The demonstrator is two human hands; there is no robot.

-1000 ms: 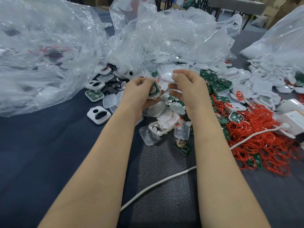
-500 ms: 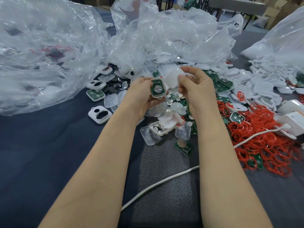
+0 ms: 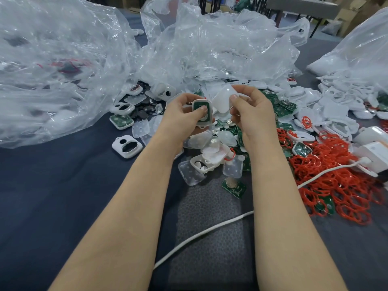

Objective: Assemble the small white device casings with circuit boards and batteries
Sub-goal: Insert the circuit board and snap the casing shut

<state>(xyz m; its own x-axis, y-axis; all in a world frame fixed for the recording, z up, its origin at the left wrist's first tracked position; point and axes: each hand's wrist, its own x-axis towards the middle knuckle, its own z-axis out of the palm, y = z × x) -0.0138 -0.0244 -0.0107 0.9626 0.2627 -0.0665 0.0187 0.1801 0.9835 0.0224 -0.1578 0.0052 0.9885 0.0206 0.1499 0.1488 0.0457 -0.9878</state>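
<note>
My left hand (image 3: 180, 118) grips a white casing half (image 3: 202, 113) with a green circuit board seated in it, its open face turned up toward me. My thumb lies across the board. My right hand (image 3: 252, 110) pinches a plain white casing cover (image 3: 223, 100) between thumb and fingers, just right of the other half and slightly higher. The two parts are close but apart. Below the hands lies a heap of loose green boards (image 3: 234, 186), white casing parts (image 3: 210, 158) and clear covers (image 3: 190, 173).
Crumpled clear plastic bags (image 3: 63, 66) fill the left and back. Red rubber rings (image 3: 336, 185) pile at the right beside a white charger block (image 3: 375, 152) whose white cable (image 3: 201, 234) runs across the grey mat. A white front casing (image 3: 126, 147) lies on the dark cloth at left.
Both hands have risen a little and turned the parts. The board-filled half now faces me under my left thumb, and the white cover has swung upright beside it.
</note>
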